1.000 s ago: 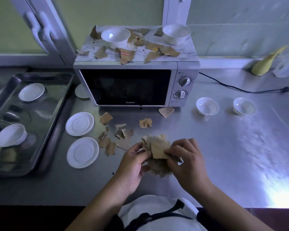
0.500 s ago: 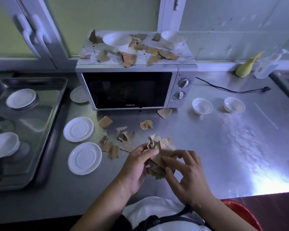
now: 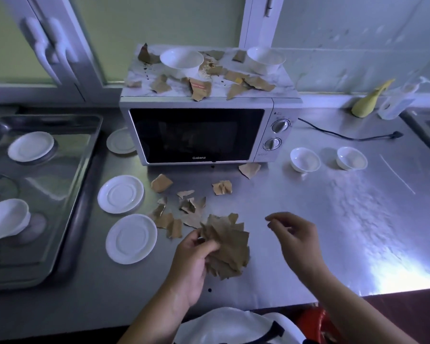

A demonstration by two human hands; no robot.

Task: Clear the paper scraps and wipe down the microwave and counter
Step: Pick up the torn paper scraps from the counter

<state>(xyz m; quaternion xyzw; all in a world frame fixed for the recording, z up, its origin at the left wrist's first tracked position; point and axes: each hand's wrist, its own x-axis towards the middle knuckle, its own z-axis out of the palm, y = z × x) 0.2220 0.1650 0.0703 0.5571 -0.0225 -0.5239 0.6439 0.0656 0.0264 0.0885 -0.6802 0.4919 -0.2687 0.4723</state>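
My left hand grips a thick bunch of brown paper scraps just above the steel counter. My right hand hovers to the right of the bunch, fingers loosely curled, holding nothing. Several loose scraps lie on the counter between the bunch and the microwave. More scraps litter the microwave's top, around two white bowls.
Two white saucers lie left of the scraps, a third beside the microwave. A metal tray with dishes stands at far left. Two small bowls and a black power cord sit right of the microwave. A red bin shows below the counter edge.
My right hand has let go of the bunch and moved off to the right. The left hand keeps hold of the scraps.
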